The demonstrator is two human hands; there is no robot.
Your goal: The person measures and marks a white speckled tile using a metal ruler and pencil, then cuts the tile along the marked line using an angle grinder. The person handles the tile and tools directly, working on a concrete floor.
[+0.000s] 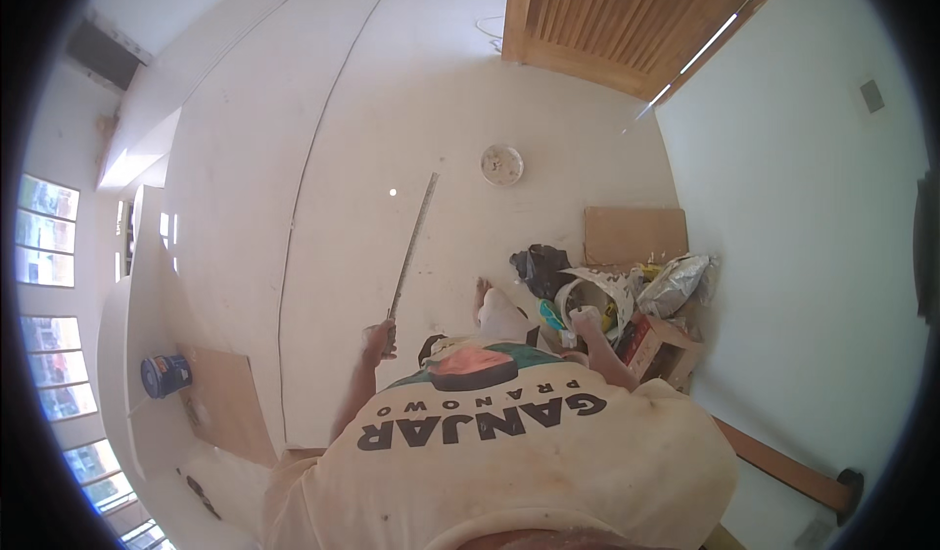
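Observation:
My left hand [380, 340] is closed on the lower end of a long, thin, pale straightedge [415, 237], which slants up and right over the floor. My right hand [587, 323] is at the rim of a white bucket [612, 286] holding mixed items; its fingers look curled, and what is in them, if anything, is too small to make out. Beside the bucket lie a black plastic bag [539, 266], a small turquoise item [549, 313], a silvery sack [674, 286] and an open box [663, 349]. My shirt hides part of my legs.
A round tub [501, 164] sits on the pale floor [362, 110], crossed by cables [313, 134]. Cardboard [634, 232] lies by the right wall [783, 207]. A louvered wooden door [617, 22] is at the top. At left are a blue bucket [164, 376] and a board [220, 403].

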